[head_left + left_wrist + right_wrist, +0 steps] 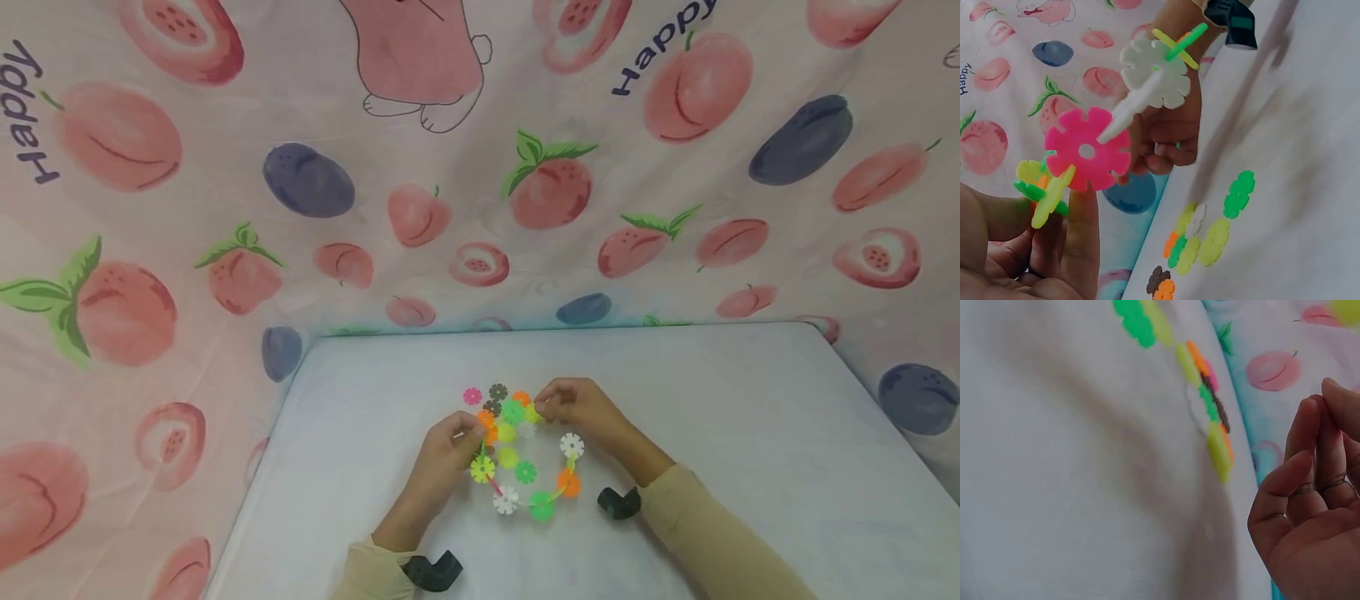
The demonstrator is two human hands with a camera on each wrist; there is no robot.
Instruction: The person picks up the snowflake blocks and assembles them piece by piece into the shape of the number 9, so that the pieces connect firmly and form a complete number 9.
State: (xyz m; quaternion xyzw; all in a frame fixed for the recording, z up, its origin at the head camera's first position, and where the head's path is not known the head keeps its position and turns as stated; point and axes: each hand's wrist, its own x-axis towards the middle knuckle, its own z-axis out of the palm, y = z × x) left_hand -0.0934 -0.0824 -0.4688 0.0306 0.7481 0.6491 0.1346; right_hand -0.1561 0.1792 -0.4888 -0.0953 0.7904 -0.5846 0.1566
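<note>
A curved chain of slotted flower-shaped discs hangs in the air, with a green disc (542, 506) at its lowest part and a white disc (572, 445) at its right end. My left hand (447, 454) pinches the chain's left end; in the left wrist view its thumb and fingers grip small yellow and green discs (1054, 197) beside a pink disc (1088, 150). My right hand (588, 412) is held above the chain's right end, apart from it. The right wrist view shows this hand (1316, 506) with curled fingers, tips together and nothing visible between them.
Loose discs lie on the white table (712, 400) between and beyond the hands: a pink one (472, 396), dark ones (498, 392), and several yellow, green, orange and white ones. A fruit-patterned cloth (480, 208) hangs behind the table. Dark straps are at both wrists.
</note>
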